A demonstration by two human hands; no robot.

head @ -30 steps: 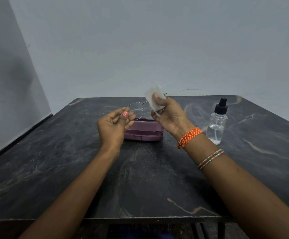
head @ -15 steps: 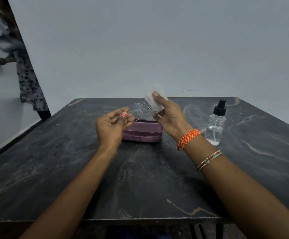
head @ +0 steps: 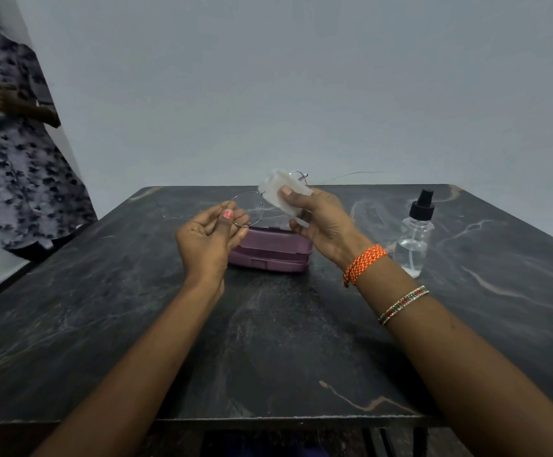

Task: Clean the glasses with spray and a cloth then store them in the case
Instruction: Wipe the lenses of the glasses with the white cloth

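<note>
Thin wire-rimmed glasses (head: 252,206) are held in the air above the table. My left hand (head: 211,240) pinches the rim of the left lens. My right hand (head: 321,221) presses a white cloth (head: 281,196) over the right lens, thumb on top; that lens is mostly hidden. One temple arm sticks out to the right behind the cloth. The purple glasses case (head: 268,252) lies closed on the table just beyond and below both hands. A clear spray bottle (head: 415,237) with a black nozzle stands upright to the right of my right wrist.
The dark marble table (head: 268,341) has its front edge near me. A grey wall stands behind it. A person in a patterned top (head: 14,153) stands at the far left beside the table.
The glasses and cloth have risen slightly and tilted in my hands. The person at the left has come further into view.
</note>
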